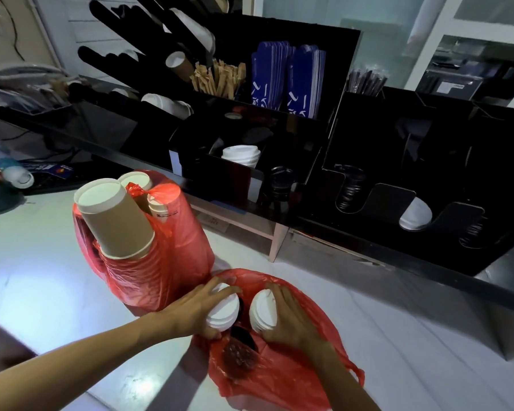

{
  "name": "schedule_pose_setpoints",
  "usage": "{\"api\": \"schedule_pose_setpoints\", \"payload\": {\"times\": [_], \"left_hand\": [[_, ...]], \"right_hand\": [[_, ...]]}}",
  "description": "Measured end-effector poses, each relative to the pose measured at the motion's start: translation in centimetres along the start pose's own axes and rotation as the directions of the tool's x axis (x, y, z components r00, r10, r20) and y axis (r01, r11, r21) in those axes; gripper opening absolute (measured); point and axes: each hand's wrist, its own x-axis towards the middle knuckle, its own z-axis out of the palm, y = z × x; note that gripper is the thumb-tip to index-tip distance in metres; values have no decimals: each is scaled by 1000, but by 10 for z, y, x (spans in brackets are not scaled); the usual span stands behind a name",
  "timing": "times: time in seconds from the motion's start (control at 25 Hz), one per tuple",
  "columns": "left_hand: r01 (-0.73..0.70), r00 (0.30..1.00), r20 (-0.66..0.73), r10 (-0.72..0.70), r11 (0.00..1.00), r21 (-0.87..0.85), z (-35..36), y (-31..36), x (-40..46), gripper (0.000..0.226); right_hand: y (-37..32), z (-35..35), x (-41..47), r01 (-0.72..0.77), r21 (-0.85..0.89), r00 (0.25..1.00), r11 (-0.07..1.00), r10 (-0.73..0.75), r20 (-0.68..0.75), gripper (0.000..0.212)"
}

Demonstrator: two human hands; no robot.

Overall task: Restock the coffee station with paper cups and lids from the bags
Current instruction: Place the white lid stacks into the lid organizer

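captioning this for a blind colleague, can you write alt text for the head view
Both hands reach into a red plastic bag lying on the white counter: the left hand grips one stack of white lids, the right hand another stack. A second red bag behind holds brown paper cups, before black dispenser racks.

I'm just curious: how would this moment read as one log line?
left hand: grips white lid stack | right hand: grips second lid stack | both in flat red bag | cup bag: untouched
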Motion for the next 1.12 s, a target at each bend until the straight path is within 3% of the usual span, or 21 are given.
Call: {"api": "schedule_pose_setpoints", "payload": {"times": [0.12, 0.28, 0.56, 0.72, 0.88, 1.12], "left_hand": [[-3, 1000, -1, 3, 1000, 3, -1, 1, -1, 107], [14, 1000, 3, -14, 1000, 2, -1, 0, 2, 106], [71, 997, -26, -71, 997, 0, -4, -4, 6, 112], [59, 994, -89, -62, 998, -29, -21, 9, 2, 109], [-31, 979, -203, 19, 998, -54, -56, 39, 5, 104], [-244, 896, -397, 197, 967, -72, -118, 94, 21, 96]], "right_hand": [[1, -4, -2, -7, 77, 1000, 997, 9, -21, 111], [-5, -20, -3, 99, 118, 993, 988, -90, -79, 98], [-19, -36, -12, 182, 192, 976, 964, -154, -152, 94], [-32, -60, -24, 227, 210, 957, 951, -177, -230, 89], [-48, -105, -42, 260, 158, 935, 953, -207, -288, 86], [-58, -190, -79, 271, 76, 825, 960, -191, -532, 93]]}}
